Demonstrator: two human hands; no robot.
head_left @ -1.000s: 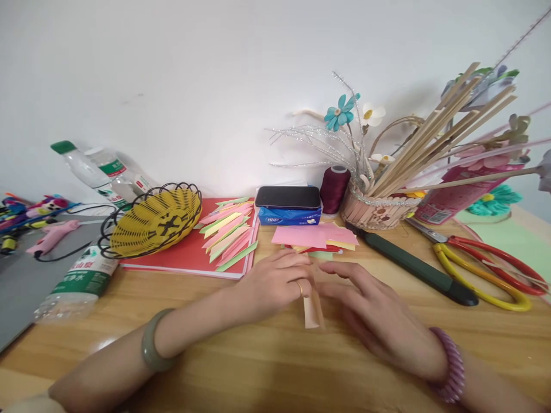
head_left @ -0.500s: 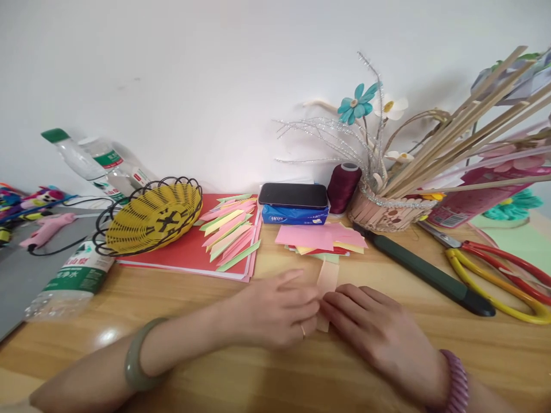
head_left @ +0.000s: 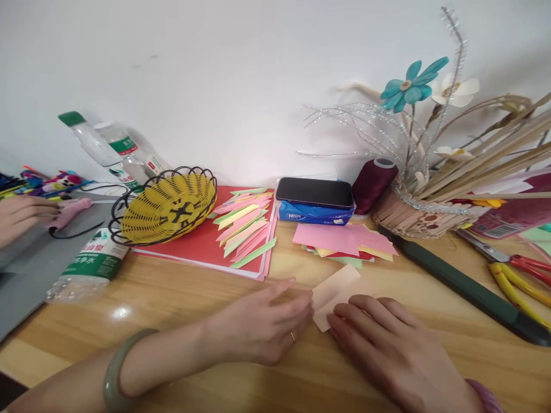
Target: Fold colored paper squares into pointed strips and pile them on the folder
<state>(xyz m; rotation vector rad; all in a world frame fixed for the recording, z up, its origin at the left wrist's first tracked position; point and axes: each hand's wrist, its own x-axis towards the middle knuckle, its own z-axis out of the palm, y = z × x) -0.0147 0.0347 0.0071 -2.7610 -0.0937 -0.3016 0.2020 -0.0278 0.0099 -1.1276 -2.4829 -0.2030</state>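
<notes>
Item: peach paper strip (head_left: 334, 289), flat on wood surface (head_left: 193, 298), just in front of coloured paper stack (head_left: 344, 241).
Left hand (head_left: 262, 324): fingers pinched on strip's left edge.
Right hand (head_left: 387, 344): fingers flat, pressing near end.
Handling, judged: very light, limp, creases easily, slides on smooth wood. Best held at edges.

Plain white wall (head_left: 193, 69) behind, glossy wooden table (head_left: 181, 298) — soft, even light

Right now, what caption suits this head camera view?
Both hands, left hand and right hand, press a peach paper strip on the wooden table.
</notes>
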